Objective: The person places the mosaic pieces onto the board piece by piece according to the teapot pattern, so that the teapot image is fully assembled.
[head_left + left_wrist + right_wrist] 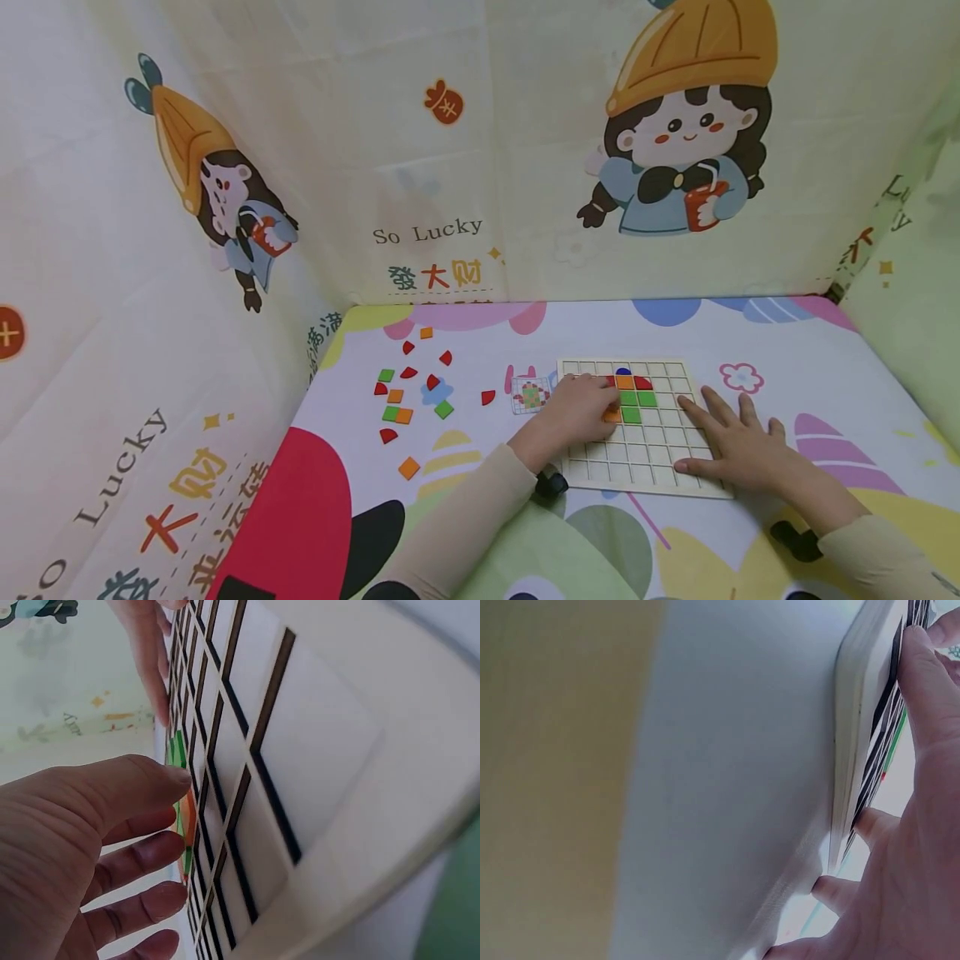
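Observation:
A pale wooden board [660, 454] with a square grid lies on the table. In its upper middle are a blue rounded piece [623, 372], an orange square tile [625, 382], a red quarter-round tile [642, 383] and several green square tiles [631, 415]. My left hand [577, 408] reaches over the board's left part, its fingertips at another orange square tile [612, 415]; the thumb [161, 780] touches down beside it in the left wrist view. My right hand [742, 442] spreads its fingers along the board's right edge, thumb and a fingertip resting on the board.
Loose tiles lie scattered on the left, among them a red quarter-round [487, 397], a green square [444, 409] and an orange square [408, 468]. A small printed pattern card [531, 395] lies against the board's left side. Printed cloth walls [525, 275] enclose the table.

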`<state>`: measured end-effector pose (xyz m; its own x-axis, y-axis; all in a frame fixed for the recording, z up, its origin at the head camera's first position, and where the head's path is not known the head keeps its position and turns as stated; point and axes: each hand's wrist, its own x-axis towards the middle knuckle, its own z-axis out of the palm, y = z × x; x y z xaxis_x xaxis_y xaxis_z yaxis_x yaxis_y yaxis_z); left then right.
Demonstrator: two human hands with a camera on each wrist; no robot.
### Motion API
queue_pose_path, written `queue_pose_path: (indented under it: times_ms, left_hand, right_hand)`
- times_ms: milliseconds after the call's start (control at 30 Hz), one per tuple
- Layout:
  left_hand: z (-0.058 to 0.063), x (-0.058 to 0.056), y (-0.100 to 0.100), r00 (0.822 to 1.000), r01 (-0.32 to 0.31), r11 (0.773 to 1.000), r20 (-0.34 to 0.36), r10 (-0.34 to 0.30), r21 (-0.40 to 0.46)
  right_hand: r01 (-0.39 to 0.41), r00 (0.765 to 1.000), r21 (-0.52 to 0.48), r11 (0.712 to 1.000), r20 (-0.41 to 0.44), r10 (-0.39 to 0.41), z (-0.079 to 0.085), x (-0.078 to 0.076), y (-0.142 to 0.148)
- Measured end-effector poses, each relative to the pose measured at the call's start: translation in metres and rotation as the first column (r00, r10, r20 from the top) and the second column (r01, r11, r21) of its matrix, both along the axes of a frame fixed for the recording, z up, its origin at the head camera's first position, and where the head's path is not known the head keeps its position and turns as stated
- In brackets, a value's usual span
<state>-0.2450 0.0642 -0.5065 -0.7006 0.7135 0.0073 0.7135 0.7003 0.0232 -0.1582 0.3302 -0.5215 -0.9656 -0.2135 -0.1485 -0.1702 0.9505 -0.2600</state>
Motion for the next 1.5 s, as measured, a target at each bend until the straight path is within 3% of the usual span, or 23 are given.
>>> queue_pose_path:
  times_ms: [300,467,900,1100,1333,1500]
  left_hand:
    - [0.006,0.008,-0.014,1.0,0.002,1.0,0.014,-0.002,-0.007]
    - [0.003,0.012,-0.026,1.0,-0.011,1.0,0.024,0.011,0.01]
    - [0.005,0.029,-0.074,0.999,-0.007,0.998,-0.042,0.004,-0.069]
    - [0.005,0.04,-0.092,0.999,-0.02,0.993,-0.033,0.017,-0.115]
    - [0.002,0.051,-0.121,0.998,-0.036,0.994,-0.055,0.03,-0.107]
    - [0.002,0.057,-0.147,0.997,-0.071,0.993,-0.023,0.069,-0.093]
  right_hand:
    - [0.003,1.0,-0.006,1.0,-0.002,-0.003,-0.001,0.001,0.0]
    - [0.006,1.0,-0.003,1.0,-0.002,-0.006,0.0,0.001,0.0]
    - [0.005,1.0,-0.013,1.0,0.009,-0.005,0.003,0.001,-0.003]
    - [0.011,1.0,-0.01,1.0,0.011,-0.011,0.001,0.001,-0.001]
    - [0.005,1.0,-0.023,1.0,0.007,-0.005,0.0,0.001,0.001]
    - [0.001,1.0,-0.029,1.0,0.006,-0.001,-0.001,0.001,0.002]
